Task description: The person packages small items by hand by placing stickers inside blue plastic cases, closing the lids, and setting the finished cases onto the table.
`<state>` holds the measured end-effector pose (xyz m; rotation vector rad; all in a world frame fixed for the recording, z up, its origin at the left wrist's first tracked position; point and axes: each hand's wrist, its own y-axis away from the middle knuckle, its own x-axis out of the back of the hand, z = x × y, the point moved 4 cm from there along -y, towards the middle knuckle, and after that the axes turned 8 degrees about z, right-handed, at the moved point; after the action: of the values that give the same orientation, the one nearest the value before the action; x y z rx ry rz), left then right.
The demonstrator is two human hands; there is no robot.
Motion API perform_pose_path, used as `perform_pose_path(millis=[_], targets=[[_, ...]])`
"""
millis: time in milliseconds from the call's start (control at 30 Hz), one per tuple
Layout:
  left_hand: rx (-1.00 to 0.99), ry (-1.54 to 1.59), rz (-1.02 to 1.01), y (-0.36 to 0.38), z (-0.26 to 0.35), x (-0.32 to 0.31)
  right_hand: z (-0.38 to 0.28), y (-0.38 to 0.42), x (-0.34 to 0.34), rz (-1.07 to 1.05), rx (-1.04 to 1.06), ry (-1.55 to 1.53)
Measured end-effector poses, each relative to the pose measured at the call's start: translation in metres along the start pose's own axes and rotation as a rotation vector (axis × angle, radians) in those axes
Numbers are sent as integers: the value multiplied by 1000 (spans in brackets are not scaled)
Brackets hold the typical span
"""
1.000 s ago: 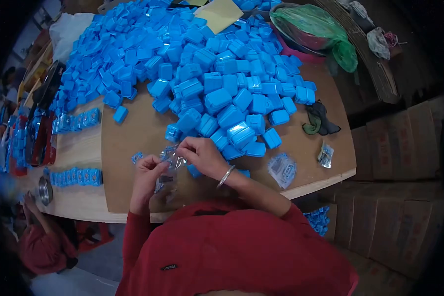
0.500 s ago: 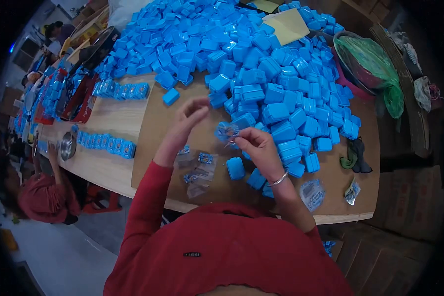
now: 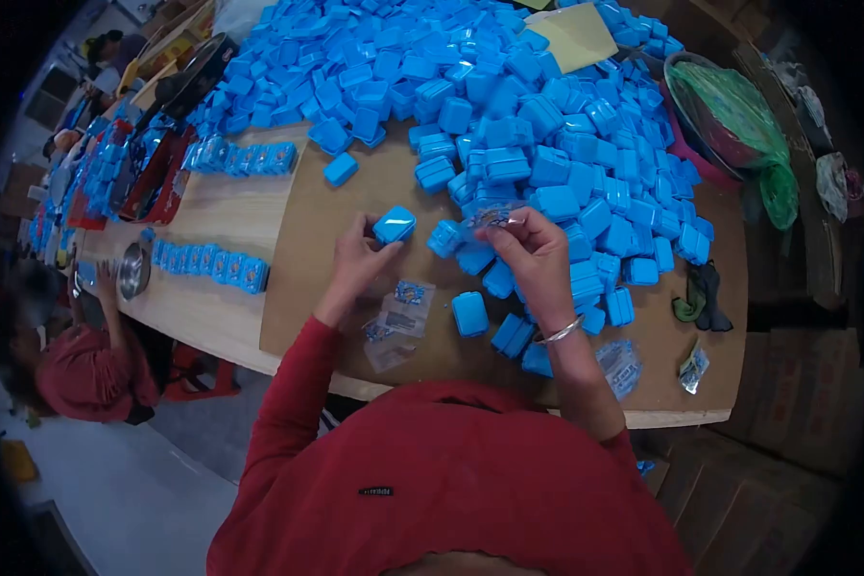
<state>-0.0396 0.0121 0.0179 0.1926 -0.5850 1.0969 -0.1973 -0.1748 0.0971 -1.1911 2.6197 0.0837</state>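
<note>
A small blue plastic case point(image 3: 395, 224) is held by the fingertips of my left hand point(image 3: 357, 261), above the brown board. My right hand point(image 3: 536, 254), with a bangle at its wrist, pinches a clear printed plastic bag point(image 3: 494, 218) by its edge. Just below that bag is another blue case point(image 3: 444, 239), partly wrapped in clear film as far as I can see. Under my left hand lie several flat printed bags point(image 3: 406, 309). A single blue case point(image 3: 469, 314) rests on the board between my forearms.
A large heap of blue cases point(image 3: 509, 134) covers the far and right side of the brown board point(image 3: 298, 288). Rows of packed cases point(image 3: 211, 265) stand at left beside a metal bowl point(image 3: 133, 270) and a seated person point(image 3: 91, 374). Basins with green plastic point(image 3: 739, 125) stand at right.
My left hand has closed on a blue case and come lower. My right hand has moved slightly up and right with the bag. The whole view has shifted a little.
</note>
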Motion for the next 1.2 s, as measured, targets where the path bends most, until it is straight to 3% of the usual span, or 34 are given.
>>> perform_pose_path(millis=[67,100,200,300,400,500,567,667,867,967,1067,1200], targets=[[82,30,-68,15,-1,9,8,-2,-7,-85,9,61],[39,112,-100,20,-7,10,10,-1,-11,-103,-8,66],[-216,-30,162,19,-17,7,18,0,-22,-119,-36,16],[-283,-349,80,25,-6,-7,29,1,-24,-101,48,139],[165,155,-104,34,-11,-13,21,9,-24,-100,306,440],[207,606,-43,45,11,0,15,19,-26,-148,509,646],[247,737,-38,49,23,7,12,25,-30,-206,610,732],[262,810,-21,51,33,15,7,30,-36,-278,588,780],[194,787,-73,53,47,22,17,28,-32,-260,194,405],[157,752,-126,57,52,24,18,26,-33,-268,206,268],[142,769,-192,58,55,26,26,25,-32,-283,65,117],[57,807,-275,55,74,29,17,27,-35,-357,16,129]])
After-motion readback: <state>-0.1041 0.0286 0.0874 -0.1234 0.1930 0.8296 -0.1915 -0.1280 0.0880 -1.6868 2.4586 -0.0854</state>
